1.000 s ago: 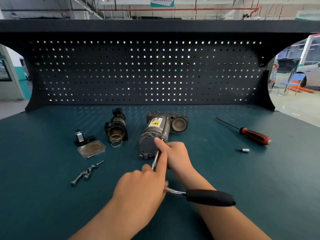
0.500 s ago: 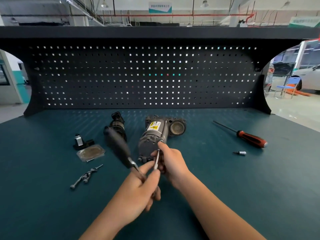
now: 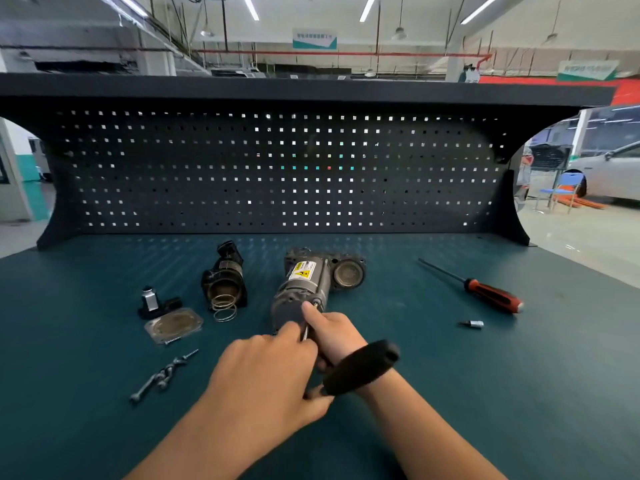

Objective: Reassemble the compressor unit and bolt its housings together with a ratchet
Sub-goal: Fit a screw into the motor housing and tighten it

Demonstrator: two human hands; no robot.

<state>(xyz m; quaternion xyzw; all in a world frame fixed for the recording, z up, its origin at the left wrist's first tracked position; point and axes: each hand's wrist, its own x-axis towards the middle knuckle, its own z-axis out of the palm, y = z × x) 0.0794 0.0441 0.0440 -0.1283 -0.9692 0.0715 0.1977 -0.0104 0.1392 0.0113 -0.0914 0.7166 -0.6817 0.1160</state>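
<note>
The grey compressor motor unit (image 3: 304, 285) with a yellow warning label lies mid-bench, its near end toward me. My left hand (image 3: 266, 379) grips the head end of the ratchet, whose black handle (image 3: 360, 367) sticks out to the right over my right wrist. My right hand (image 3: 330, 332) pinches the thin metal extension (image 3: 305, 332) at the motor's near end, forefinger resting on the housing. The tip at the bolt is hidden by my fingers.
A black housing with a spring (image 3: 224, 287) lies left of the motor. Further left sit a cover plate (image 3: 173, 325), a small black-and-silver part (image 3: 152, 303) and several bolts (image 3: 162, 374). A red-handled screwdriver (image 3: 485, 292) and a socket bit (image 3: 472, 323) lie on the right. A pegboard (image 3: 277, 168) closes the back.
The ratchet handle swung from upper left, over the black housing, round to the right above my right wrist. My hands stayed at the motor's near end.
</note>
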